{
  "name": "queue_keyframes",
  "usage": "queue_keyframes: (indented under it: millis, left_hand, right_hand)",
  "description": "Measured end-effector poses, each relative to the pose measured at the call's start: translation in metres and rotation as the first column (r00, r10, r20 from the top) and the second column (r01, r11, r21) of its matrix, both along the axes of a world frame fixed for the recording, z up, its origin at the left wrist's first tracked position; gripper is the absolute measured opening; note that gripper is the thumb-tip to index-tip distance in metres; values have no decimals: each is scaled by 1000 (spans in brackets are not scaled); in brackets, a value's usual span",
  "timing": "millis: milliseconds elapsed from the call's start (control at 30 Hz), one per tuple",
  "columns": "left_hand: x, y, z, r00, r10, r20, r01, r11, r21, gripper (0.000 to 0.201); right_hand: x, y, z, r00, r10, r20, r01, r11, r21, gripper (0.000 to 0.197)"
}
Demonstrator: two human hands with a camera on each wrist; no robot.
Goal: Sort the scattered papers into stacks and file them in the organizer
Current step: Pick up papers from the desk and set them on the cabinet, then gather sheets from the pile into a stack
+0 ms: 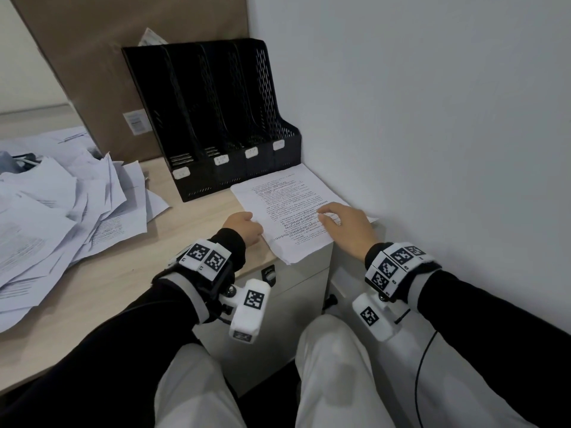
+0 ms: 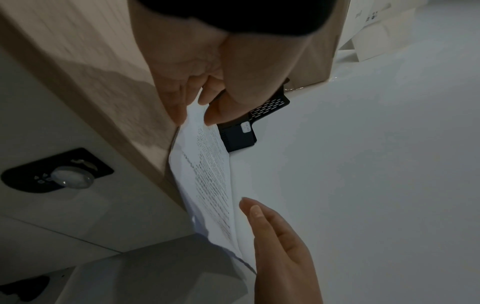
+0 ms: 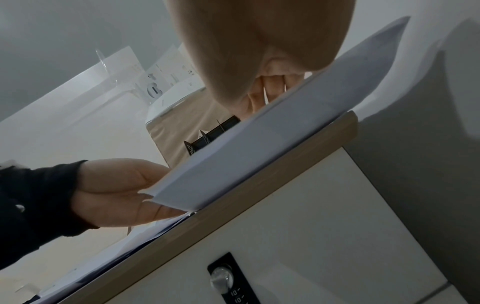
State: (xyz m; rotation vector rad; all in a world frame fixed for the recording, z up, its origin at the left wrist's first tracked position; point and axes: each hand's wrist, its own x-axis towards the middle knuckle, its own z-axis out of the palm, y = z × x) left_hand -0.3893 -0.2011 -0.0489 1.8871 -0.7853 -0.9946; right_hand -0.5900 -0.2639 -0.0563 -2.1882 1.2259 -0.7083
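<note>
Four slots stand open in the black organizer at the far side of the tabletop, against the wall, with a big brown box behind it. Many loose papers lie in a heap at the left, not sorted yet. One small stack of papers lies just near the organizer, and its near corner hangs over the tabletop edge.

I judge that the step in hand is to make this stack even. The next move, I think, calls for lifting it with both hands and sliding it upright into a slot, or fetching more sheets from the heap.

The left hand pinches the left edge of the stack between thumb and fingers. The right hand lies on top, fingers relaxed and pressing the sheets down.
</note>
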Motion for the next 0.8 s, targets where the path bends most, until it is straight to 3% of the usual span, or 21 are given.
queue_keyframes:
  millis: [333,500,567,700,800]
  left_hand:
    - [46,40,23,995,71,70,-60,987,-149,35]
    - [113,84,35,971,193,138,-162,964,-212,22]
    - [142,105,36,949,266,170,-226,948,-222,27]
    - [195,151,39,887,387,251,-349,919,-184,28]
    - [236,187,42,824,468,320,-459,882,-109,32]
  right_hand:
    - [45,41,56,983,108,148,-107,994,-15,20]
    - [131,79,78,937,225,269,-281,940,194,15]
    - [170,91,78,925,245,289,-331,894,303,14]
    - [251,107,65,932,282,230,-362,775,518,7]
    - [307,110,53,932,320,168,-356,731,582,6]
